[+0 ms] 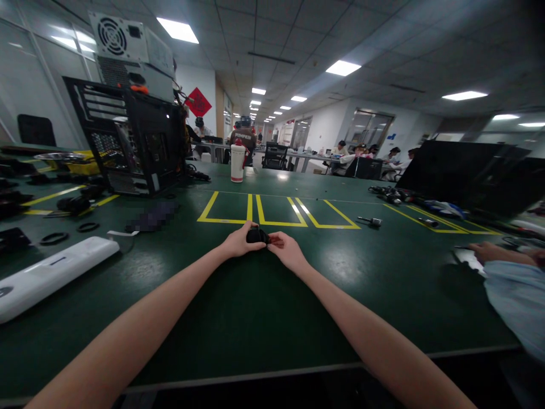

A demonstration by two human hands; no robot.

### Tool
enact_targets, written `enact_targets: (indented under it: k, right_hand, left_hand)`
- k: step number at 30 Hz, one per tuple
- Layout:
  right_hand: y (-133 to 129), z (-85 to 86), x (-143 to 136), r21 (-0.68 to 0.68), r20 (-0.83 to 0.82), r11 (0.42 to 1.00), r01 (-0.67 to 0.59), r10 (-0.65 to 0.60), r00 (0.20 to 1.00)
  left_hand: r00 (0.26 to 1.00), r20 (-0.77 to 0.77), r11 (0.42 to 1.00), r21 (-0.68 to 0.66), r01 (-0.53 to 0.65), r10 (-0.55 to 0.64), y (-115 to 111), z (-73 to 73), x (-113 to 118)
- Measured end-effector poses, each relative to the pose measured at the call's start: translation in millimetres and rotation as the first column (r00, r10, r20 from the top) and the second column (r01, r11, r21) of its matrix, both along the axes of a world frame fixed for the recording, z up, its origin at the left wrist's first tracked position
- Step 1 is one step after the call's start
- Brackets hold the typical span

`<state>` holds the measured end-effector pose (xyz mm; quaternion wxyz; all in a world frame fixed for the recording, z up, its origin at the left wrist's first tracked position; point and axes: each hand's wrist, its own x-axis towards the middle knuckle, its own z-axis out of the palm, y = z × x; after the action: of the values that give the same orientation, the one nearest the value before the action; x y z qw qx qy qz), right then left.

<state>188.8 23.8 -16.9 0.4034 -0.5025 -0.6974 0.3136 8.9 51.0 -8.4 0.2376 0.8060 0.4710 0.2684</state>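
My left hand (241, 241) is closed round a small black rounded part (256, 235), thumb below it and fingers above. At the part's right end, the fingertips of my right hand (285, 249) are pinched together against it. Its exact kind is too dark and small to make out. Both hands are low over the green table (264, 318), just in front of yellow tape outlines (279, 224).
A white power strip (59, 270), black rings (88, 227) and a black computer case (140, 136) stand left. A white cup (237, 162) is behind. A small metal-tipped tool (370, 221) lies right, near another person's hand (502, 253) and a black monitor (460, 173).
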Motion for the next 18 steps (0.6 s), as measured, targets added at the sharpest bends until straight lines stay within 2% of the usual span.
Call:
enact_targets:
  k: [8, 10, 12, 15, 18]
  right_hand:
    - [-4.5, -1.1, -4.0, 0.135, 0.256, 0.976, 0.168, -0.199, 0.946]
    - [-7.2, 1.4, -4.8, 0.188, 0.298, 0.972, 0.144, -0.196, 0.934]
    - [-9.0, 3.6, -5.9, 0.221, 0.355, 0.974, 0.047, -0.125, 0.927]
    - [-8.5, 4.6, -7.8, 0.197, 0.460, 0.977, -0.084, -0.016, 0.888]
    - [-5.9, 3.4, -8.7, 0.157, 0.500, 0.987, -0.025, -0.057, 0.864]
  left_hand:
    - [0.999, -0.030, 0.999, 0.029, -0.033, 0.034, -3.6, -1.6, 2.7]
    - [0.999, -0.032, 0.999, 0.032, -0.028, 0.029, -4.5, -1.2, 3.1]
    - [0.999, -0.033, 0.999, 0.032, -0.017, 0.018, -5.0, -0.8, 3.0]
    - [0.999, -0.032, 0.999, 0.032, -0.008, 0.009, -5.4, -0.4, 2.6]
    - [0.999, -0.036, 1.000, 0.025, -0.016, 0.017, -6.1, 0.6, 2.7]
